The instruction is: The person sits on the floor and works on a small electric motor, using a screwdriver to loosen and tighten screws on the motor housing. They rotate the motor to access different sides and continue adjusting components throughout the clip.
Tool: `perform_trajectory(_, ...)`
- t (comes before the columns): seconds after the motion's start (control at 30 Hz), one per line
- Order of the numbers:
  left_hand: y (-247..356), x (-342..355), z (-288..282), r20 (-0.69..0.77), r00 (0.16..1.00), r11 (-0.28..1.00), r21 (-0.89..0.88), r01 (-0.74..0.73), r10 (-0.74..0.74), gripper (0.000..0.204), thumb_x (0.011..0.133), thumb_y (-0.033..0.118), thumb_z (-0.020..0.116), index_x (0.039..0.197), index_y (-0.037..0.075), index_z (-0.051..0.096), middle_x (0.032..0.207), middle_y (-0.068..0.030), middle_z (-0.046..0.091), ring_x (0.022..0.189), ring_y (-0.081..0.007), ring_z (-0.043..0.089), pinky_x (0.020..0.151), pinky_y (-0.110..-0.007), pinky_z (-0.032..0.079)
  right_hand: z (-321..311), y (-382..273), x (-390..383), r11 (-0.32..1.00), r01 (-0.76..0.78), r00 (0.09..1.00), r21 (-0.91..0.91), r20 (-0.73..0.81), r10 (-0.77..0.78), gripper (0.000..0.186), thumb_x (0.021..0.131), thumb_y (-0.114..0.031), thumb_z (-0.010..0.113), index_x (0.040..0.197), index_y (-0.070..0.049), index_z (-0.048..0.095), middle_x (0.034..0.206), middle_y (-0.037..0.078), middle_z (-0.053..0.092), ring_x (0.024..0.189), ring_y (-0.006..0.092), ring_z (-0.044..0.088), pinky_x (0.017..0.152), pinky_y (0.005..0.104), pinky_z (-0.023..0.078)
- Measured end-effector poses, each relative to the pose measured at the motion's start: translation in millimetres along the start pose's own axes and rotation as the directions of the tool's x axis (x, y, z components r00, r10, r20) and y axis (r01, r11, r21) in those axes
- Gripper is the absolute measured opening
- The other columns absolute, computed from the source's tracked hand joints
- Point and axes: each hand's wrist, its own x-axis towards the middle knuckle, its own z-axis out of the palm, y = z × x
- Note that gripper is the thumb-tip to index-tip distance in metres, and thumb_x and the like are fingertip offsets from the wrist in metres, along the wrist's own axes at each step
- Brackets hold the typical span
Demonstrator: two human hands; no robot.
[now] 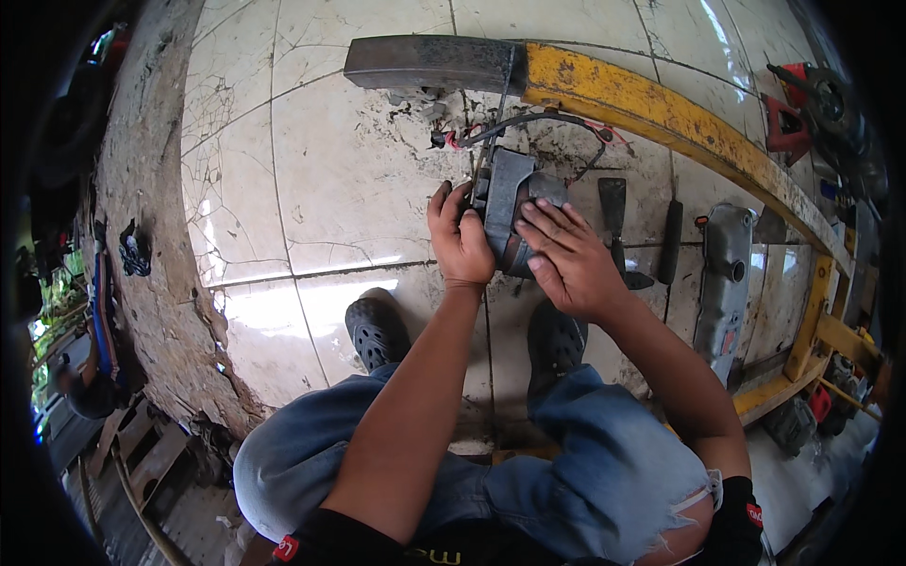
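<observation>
While a tiled floor (321, 179), cracked and smudged with dark grime, spreads across the view, a heavy beam (642, 90) arches over it, yellow and scuffed along most of its length, bare dark metal at its left end. Its right side runs down to a yellow frame (810, 325), where clutter blurs into the dark rim. Worn blue jeans (604, 462), torn at the right knee, fill the lower part, cut off by the bottom edge.

On the right lies a long grey metal cover (725, 283), hollow-looking at its round opening; what is inside cannot be made out. Farther right, a dark boxy container (791, 426) sits in shadow, its contents out of sight.

The grey motor-like unit (510, 193) is in front of the person's feet, between the two hands, which are apart from each other. The left hand (462, 241) cups its left side; whether those fingers clamp it, I cannot tell. The right hand (566, 255) lies flat over its right side, fingers extended, covering part of the casing. The unit's underside is hidden.

Dark perforated clogs (377, 330) show below, the right one partly covered by the jeans. Near the right hand lie a scraper (612, 203) and a slim dark handle (670, 243). Thin black cable (543, 117) with red wires curves above the unit, its connections hard to trace.
</observation>
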Motion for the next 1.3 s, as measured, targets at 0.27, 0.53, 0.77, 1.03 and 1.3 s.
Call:
perform_trajectory(0.27,5,-2,3,-0.004,0.999,0.998,-0.045,0.037,-0.037,0.04,0.091,0.015,0.044,0.123,0.002,0.064,0.136,-0.0251,0.051,0.125,-0.0364,0.051,0.106,-0.042,0.041,2,10,16,0.988,-0.148,0.987,-0.051,-0.065,0.145,0.044,0.098,-0.025,0.054,0.134,-0.001,0.057,0.141,0.02,0.055,0.135,0.0353,0.048,0.115,0.0515,0.032)
perform_trajectory(0.53,0,-5,5,0.001,1.0,1.0,-0.028,-0.002,0.002,0.04,0.094,0.015,0.043,0.125,0.002,0.063,0.137,-0.0265,0.049,0.127,-0.0389,0.049,0.108,-0.043,0.039,-1,19,18,0.969,-0.22,0.975,-0.11,-0.066,0.213,0.047,0.1,-0.03,0.051,0.136,0.001,0.055,0.142,0.02,0.053,0.139,0.0369,0.043,0.117,0.0511,0.028)
perform_trajectory(0.77,-3,-1,2,-0.021,1.0,0.996,-0.085,0.012,-0.014,0.042,0.096,0.017,0.039,0.128,0.003,0.062,0.137,-0.027,0.049,0.127,-0.04,0.048,0.109,-0.044,0.036,-3,13,6,0.99,-0.106,0.994,-0.096,0.005,0.107,0.052,0.101,-0.034,0.049,0.141,0.0,0.049,0.147,0.02,0.048,0.139,0.0398,0.042,0.116,0.0533,0.029)
perform_trajectory(1.03,-4,-1,1,-0.024,1.0,0.998,-0.063,0.0,-0.001,0.043,0.094,0.016,0.04,0.129,0.002,0.061,0.138,-0.0269,0.049,0.127,-0.0397,0.048,0.109,-0.043,0.036,-7,11,0,0.996,-0.086,0.996,-0.036,0.033,0.087,0.048,0.102,-0.03,0.048,0.139,0.001,0.051,0.146,0.022,0.049,0.139,0.0394,0.043,0.114,0.0539,0.031)
perform_trajectory(1.3,-5,-2,1,-0.017,1.0,0.999,-0.033,-0.012,0.012,0.044,0.096,0.016,0.037,0.129,-0.001,0.061,0.136,-0.0238,0.051,0.126,-0.0356,0.05,0.109,-0.041,0.038,-3,-3,-6,0.989,-0.136,0.991,-0.052,-0.008,0.136,0.044,0.099,-0.025,0.051,0.135,0.001,0.055,0.144,0.021,0.051,0.137,0.0391,0.044,0.113,0.0536,0.033)
